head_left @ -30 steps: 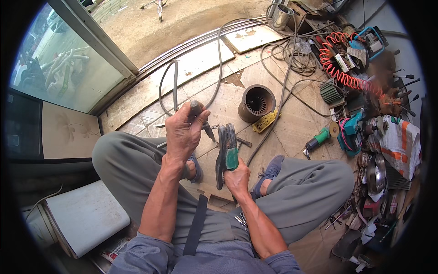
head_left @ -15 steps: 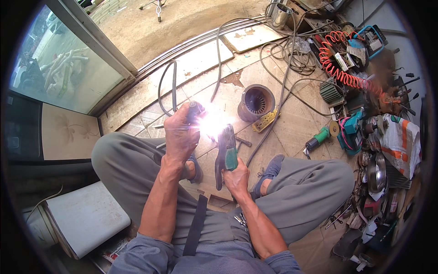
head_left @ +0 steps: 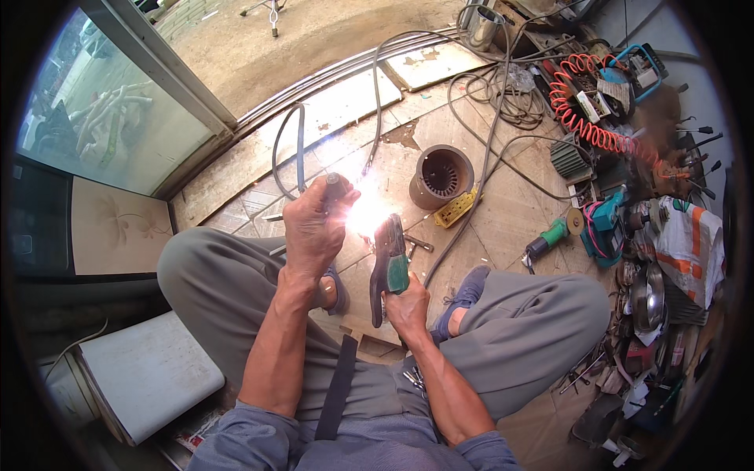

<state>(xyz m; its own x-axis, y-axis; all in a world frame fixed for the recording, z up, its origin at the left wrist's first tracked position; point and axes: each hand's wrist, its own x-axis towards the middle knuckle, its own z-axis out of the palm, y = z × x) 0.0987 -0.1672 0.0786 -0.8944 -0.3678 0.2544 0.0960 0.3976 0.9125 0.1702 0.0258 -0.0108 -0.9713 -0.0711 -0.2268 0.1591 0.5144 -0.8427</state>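
A dazzling white arc point(head_left: 367, 216) burns between my two hands and washes out whatever lies in it. My left hand point(head_left: 312, 224) is closed around a dark, round-ended piece point(head_left: 335, 187) at the left edge of the glare; its exact kind I cannot make out. My right hand point(head_left: 408, 308) grips a green-and-black welding electrode holder point(head_left: 397, 271), its dark jaws pointing up into the light. Any rod in the jaws is hidden by the brightness. On the floor just beyond stands a brown, hollow motor stator point(head_left: 441, 177) with slots inside.
Beside the stator lies a yellow block point(head_left: 455, 208), with a hammer point(head_left: 419, 242) nearer me. A green angle grinder point(head_left: 554, 235) rests to the right, before piled tools and a coiled orange hose point(head_left: 589, 133). Black cables point(head_left: 491, 149) cross the tiles. A glass door point(head_left: 118, 110) stands left.
The glare has shifted a little and dimmed at its left side, so the round end in my left hand shows more clearly. Both hands keep nearly the same place and grip.
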